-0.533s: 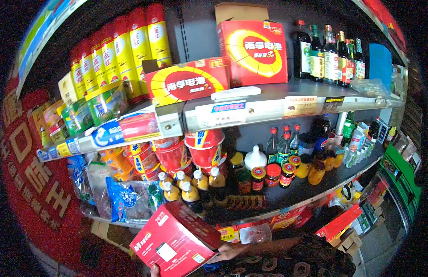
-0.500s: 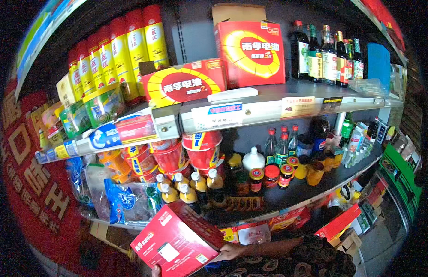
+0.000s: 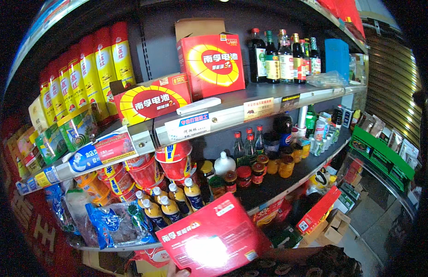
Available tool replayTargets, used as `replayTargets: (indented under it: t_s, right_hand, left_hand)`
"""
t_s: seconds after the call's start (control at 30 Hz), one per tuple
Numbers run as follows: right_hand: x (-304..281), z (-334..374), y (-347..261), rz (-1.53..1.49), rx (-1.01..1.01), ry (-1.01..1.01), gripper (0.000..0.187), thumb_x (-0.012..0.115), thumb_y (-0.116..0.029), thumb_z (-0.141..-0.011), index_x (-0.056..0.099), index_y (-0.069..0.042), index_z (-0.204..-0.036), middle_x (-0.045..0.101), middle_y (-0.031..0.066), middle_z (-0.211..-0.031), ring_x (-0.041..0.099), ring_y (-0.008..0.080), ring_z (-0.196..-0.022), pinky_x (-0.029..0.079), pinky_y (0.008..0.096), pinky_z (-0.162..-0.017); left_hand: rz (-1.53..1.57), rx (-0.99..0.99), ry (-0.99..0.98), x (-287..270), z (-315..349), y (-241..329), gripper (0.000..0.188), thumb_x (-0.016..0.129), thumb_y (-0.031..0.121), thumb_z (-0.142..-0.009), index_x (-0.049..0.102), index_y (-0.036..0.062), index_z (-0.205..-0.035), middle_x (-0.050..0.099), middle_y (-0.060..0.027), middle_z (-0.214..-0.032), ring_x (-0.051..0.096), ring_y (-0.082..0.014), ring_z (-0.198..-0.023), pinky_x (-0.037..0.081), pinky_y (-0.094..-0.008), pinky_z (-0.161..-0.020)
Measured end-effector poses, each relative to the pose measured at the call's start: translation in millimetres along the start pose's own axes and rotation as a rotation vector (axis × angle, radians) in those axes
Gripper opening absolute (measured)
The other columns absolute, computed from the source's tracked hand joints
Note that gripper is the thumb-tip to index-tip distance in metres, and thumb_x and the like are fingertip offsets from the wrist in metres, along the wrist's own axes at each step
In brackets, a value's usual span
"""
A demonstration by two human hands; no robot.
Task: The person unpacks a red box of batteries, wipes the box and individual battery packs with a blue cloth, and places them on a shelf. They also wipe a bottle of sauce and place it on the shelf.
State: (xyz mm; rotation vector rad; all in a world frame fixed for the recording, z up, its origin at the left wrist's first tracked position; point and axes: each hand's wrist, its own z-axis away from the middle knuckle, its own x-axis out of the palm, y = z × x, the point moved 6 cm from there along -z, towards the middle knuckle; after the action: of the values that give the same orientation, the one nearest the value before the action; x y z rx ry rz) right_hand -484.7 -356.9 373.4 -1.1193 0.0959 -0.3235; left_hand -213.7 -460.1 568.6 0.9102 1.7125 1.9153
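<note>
Red box (image 3: 209, 237) slants up rightward lengthwise, blocking some shelf edge (image 3: 295, 188). Left grip (image 3: 177, 271) is clamped on it; right grip's hidden, can't tell.

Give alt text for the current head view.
Left hand grips the lower edge of a red cardboard box; the right hand is out of sight. Behind stand white-capped bottles and red noodle tubs on a shelf, with yellow aerosol cans and dark sauce bottles above.

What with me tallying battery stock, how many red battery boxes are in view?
3: a tall battery box on the upper shelf, a low battery box to its left, and a red battery box held in the left hand. Others may be hidden.
</note>
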Motion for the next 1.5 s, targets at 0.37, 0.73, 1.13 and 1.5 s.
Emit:
replayTargets:
  t_s: [0.37, 0.73, 1.13, 1.5]
  right_hand:
    - [-38, 54, -16, -0.138, -0.203, 0.361, 0.036, 0.049, -0.026, -0.083, 0.049, 0.0, -0.108, 0.054, 0.0086, -0.106, 0.05, 0.0184, -0.095, 0.039, 0.0317, -0.086]
    - [-77, 125, -116, -0.001, -0.684, 0.696, 0.036, 0.051, -0.024, -0.083, 0.048, 0.0, -0.109, 0.053, 0.0087, -0.109, 0.05, 0.0191, -0.097, 0.039, 0.0321, -0.087]
    - [-77, 267, -436, 0.362, -1.195, 0.615, 0.028, 0.055, -0.032, -0.081, 0.063, -0.006, -0.074, 0.055, -0.0049, -0.066, 0.047, 0.0041, -0.059, 0.038, 0.0196, -0.056]
    - [-119, 254, -495, 0.805, -1.191, 0.736, 0.035, 0.062, -0.026, -0.075, 0.06, 0.001, -0.097, 0.06, 0.0076, -0.089, 0.054, 0.0141, -0.083, 0.041, 0.0263, -0.078]
  left_hand:
    - [0.107, 0.199, -0.344, 76, -43, 44, 0.076, 0.057, 0.038, -0.068, 0.026, 0.0016, -0.127, 0.045, -0.0117, -0.117, 0.048, -0.0235, -0.104, 0.04, -0.0375, -0.087]
    - [0.139, 0.183, -0.679, 181, -57, 139, 0.086, 0.063, 0.026, -0.069, 0.011, 0.0022, -0.133, 0.033, -0.0088, -0.128, 0.031, -0.0169, -0.118, 0.022, -0.0323, -0.099]
    - [-0.017, 0.345, -0.716, 259, -139, 315, 0.067, 0.057, 0.051, -0.068, 0.035, 0.0146, -0.119, 0.046, -0.0099, -0.114, 0.058, -0.0283, -0.081, 0.052, -0.0341, -0.047]
    - [-0.153, 0.36, -0.286, 223, -215, 372, 0.069, 0.054, 0.059, -0.064, 0.039, 0.0133, -0.114, 0.053, -0.0202, -0.099, 0.057, -0.0279, -0.081, 0.048, -0.0402, -0.067]
